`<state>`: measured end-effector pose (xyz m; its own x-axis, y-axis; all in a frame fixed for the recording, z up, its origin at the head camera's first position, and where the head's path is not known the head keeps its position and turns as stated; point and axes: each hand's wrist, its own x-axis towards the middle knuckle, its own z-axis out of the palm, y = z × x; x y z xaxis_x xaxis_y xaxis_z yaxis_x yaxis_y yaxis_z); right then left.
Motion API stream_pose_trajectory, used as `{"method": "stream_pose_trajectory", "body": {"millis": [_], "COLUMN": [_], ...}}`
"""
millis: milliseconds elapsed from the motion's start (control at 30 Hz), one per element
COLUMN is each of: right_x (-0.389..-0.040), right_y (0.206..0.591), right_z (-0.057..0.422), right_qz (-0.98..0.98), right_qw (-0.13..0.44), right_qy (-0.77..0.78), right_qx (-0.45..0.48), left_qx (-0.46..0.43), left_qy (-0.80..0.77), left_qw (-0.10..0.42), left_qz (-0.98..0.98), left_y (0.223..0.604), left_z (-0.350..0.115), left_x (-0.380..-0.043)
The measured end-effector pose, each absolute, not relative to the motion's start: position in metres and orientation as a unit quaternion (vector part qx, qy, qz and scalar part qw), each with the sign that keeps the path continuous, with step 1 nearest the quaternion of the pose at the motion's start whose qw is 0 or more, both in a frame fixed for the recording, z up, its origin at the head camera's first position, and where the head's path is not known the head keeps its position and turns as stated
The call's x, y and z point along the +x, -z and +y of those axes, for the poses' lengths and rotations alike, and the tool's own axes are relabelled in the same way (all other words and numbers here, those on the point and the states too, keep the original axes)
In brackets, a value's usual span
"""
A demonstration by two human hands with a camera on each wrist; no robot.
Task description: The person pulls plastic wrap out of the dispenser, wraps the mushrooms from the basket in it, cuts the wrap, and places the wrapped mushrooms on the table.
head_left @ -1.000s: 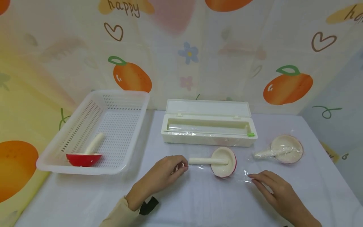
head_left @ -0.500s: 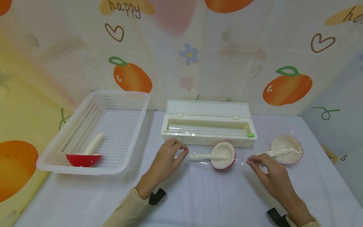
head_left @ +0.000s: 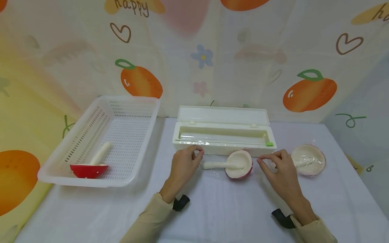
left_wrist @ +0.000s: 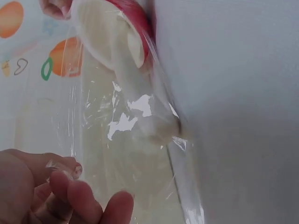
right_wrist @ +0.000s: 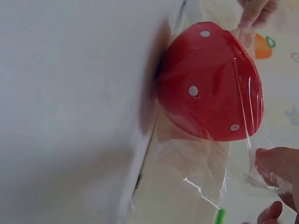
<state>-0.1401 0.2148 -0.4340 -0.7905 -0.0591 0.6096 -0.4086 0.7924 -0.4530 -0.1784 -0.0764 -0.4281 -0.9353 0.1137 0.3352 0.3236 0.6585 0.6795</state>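
A toy-like mushroom (head_left: 239,165), with a hollow cream underside, cream stem and red white-dotted cap, lies in front of the white cling film box (head_left: 225,148). Clear cling film (left_wrist: 124,123) stretches over its stem and around the cap, whose red outside (right_wrist: 210,88) fills the right wrist view. My left hand (head_left: 185,165) pinches one side of the film between thumb and fingers, beyond the stem end. On the cap side my right hand (head_left: 279,173) pinches the film's other edge, bunched at the fingertips (right_wrist: 268,161). Both hands are near the box front.
A white perforated basket (head_left: 130,141) at the left holds another red-capped mushroom (head_left: 89,171). A film-wrapped mushroom (head_left: 308,160) lies at the right, partly behind my right hand. The box lid (head_left: 223,115) stands up, with a film roll inside. A printed cloth hangs behind.
Both hands have moved away from me toward the box, still pinching the film. The mushroom has shifted slightly the same way and its cap has tilted up. The hands are a little closer together.
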Motion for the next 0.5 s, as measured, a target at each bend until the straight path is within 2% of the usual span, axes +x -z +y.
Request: {"method": "stream_pose_trajectory", "body": {"millis": [133,333,500], "right_x": [-0.1452,-0.1472,-0.1473], "right_y": [0.4344,0.4350,0.4336], "right_z": [0.2106,0.2062,0.2060], "right_qz": [-0.896,-0.894,-0.876], "right_qw": [0.284,0.221,0.137], "right_qy": [-0.317,-0.377,-0.454], "right_qx": [0.124,0.096,0.083], "left_qx": [-0.116,-0.127,-0.179], "left_qy": [0.424,0.422,0.371], "left_qw": [0.110,0.075,-0.013], "left_qz": [-0.891,-0.895,-0.911], "left_y": [0.4318,0.4357,0.4372], "left_z": [-0.0713,-0.0666,-0.0677], "left_x": [-0.1824,-0.1831,-0.1817]}}
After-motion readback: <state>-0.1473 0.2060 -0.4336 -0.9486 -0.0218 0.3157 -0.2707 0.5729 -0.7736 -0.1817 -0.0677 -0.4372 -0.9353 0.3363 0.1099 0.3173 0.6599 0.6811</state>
